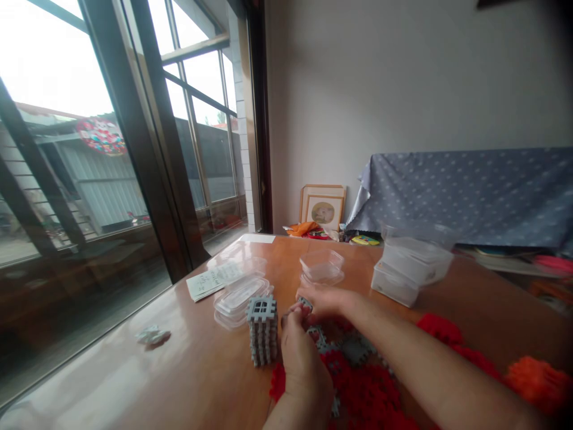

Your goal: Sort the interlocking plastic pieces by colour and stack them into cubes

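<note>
Left hand (303, 355) and right hand (323, 303) meet, fingers clamped on a small grey piece (305, 303) over the wooden table (192, 370).
Just left of the hands stands an upright stack of grey interlocking pieces (262, 329), its top one window-shaped; red pieces (364, 391) lie loose on the near side, partly under the arms. Clear lidded containers (244, 298) sit behind the stack, more clear tubs (412, 266) at far right, and a written paper (213, 279) at far left.
</note>
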A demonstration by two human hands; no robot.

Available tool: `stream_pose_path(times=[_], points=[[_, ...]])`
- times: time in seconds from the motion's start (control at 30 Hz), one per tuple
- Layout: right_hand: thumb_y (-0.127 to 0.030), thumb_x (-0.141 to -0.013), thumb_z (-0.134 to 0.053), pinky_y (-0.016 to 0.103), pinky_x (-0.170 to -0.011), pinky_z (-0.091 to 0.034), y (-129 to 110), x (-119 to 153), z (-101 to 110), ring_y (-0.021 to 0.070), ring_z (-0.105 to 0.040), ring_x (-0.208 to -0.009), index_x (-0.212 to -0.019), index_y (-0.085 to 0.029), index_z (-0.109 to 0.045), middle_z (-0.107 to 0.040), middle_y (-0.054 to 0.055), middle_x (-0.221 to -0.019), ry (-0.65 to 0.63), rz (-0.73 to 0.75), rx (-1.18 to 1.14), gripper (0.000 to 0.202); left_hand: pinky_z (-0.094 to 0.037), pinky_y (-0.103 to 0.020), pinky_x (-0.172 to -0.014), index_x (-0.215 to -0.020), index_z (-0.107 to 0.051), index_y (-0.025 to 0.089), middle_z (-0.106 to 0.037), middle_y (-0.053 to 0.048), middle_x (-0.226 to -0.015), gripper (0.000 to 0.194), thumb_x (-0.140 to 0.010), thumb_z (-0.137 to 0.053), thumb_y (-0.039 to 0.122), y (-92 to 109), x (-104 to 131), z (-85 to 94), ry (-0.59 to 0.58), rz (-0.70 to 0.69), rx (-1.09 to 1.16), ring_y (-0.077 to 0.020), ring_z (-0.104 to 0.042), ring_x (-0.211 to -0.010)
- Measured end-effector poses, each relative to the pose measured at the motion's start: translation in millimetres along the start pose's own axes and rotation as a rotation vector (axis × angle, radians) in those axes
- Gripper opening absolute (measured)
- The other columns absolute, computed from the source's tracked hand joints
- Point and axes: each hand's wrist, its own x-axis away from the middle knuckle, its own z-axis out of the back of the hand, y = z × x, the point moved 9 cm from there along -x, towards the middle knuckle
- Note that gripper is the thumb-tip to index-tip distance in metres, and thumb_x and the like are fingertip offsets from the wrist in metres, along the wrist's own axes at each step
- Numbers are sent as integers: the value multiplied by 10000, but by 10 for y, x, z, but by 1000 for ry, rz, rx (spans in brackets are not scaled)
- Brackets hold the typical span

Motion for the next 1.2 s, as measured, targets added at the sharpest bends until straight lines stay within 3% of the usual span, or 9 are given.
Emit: stream_pose_path(times=[0.13, 0.33, 0.5, 0.63, 0.73, 0.83, 0.93, 1.03, 1.2], points=[[-360, -626, -796, 322, -763, -492, 58, 319, 9, 272, -644, -964, -1059, -258, -652, -657, 50, -1066, 17, -44, -9, 468, -453, -312, -708, -1133, -629, 190, -694, -92, -1157, 409, -866, -516, 479, 55, -11, -24, -28, -33, -51, -238, -657, -1056], [-388, -633, -778, 391, -824, -509, 125, 649, -12, 324, -630, -1024, -1184, -257, -634, -638, 96, -1137, 43, -107, -15, 585, -473, -340, -797, -1111, -616, 202, -663, -89, -1227, 364, -889, -468, 449, 68, -30, -17, -10, -43, -140, -233, -628, -1121], [-426, -655, -776, 447, -983, -474, 135, 705, -40, 361, -589, -1194, -1392, -264, -539, -612, 130, -1303, 52, -118, -33, 790, -484, -359, -866, -1111, -615, 197, -664, -100, -1206, 347, -904, -463, 430, -35, -114, 1, 7, -23, -159, -231, -617, -1143], [-508, -663, -788, 439, -1103, -398, 104, 695, -17, 364, -480, -1362, -1547, -241, -358, -480, 153, -1513, 62, -99, -60, 1018, -485, -393, -921, -1091, -634, 191, -666, -107, -1197, 325, -907, -486, 416, -127, -214, 34, 27, -9, -140, -245, -617, -1155], [-532, -647, -806, 426, -1126, -378, 85, 748, 70, 360, -429, -1414, -1590, -233, -259, -395, 152, -1589, 93, -77, -122, 1131, -477, -416, -984, -1110, -647, 184, -649, -125, -1254, 346, -917, -502, 430, -210, -260, 29, 14, 46, -116, -260, -603, -1197], [-490, -617, -833, 411, -1066, -427, 116, 865, 189, 357, -510, -1345, -1590, -235, -262, -460, 150, -1549, 131, -83, -204, 1157, -430, -406, -1085, -1193, -633, 160, -605, -151, -1359, 420, -947, -484, 467, -239, -237, -41, -37, 89, -74, -258, -563, -1282], [-425, -623, -822, 380, -944, -482, 187, 1005, 261, 338, -624, -1177, -1539, -212, -384, -611, 146, -1401, 145, -149, -200, 1037, -348, -369, -1176, -1361, -548, 122, -491, -163, -1506, 584, -983, -409, 545, -261, -146, -150, -114, 162, -46, -244, -465, -1397], [-311, -666, -761, 322, -840, -479, 196, 1111, 299, 289, -669, -1036, -1392, -210, -557, -707, 108, -1235, 195, -192, -177, 762, -276, -346, -1220, -1481, -441, 101, -373, -147, -1592, 740, -981, -330, 636, -270, -43, -251, -208, 215, -51, -232, -367, -1466], [-224, -737, -636, 241, -669, -403, 99, 1142, 246, 198, -660, -803, -1049, -211, -682, -746, 22, -905, 240, -203, -175, 316, -247, -362, -1232, -1531, -390, 136, -317, -105, -1621, 876, -921, -308, 759, -303, 24, -325, -315, 248, -75, -243, -305, -1494]])
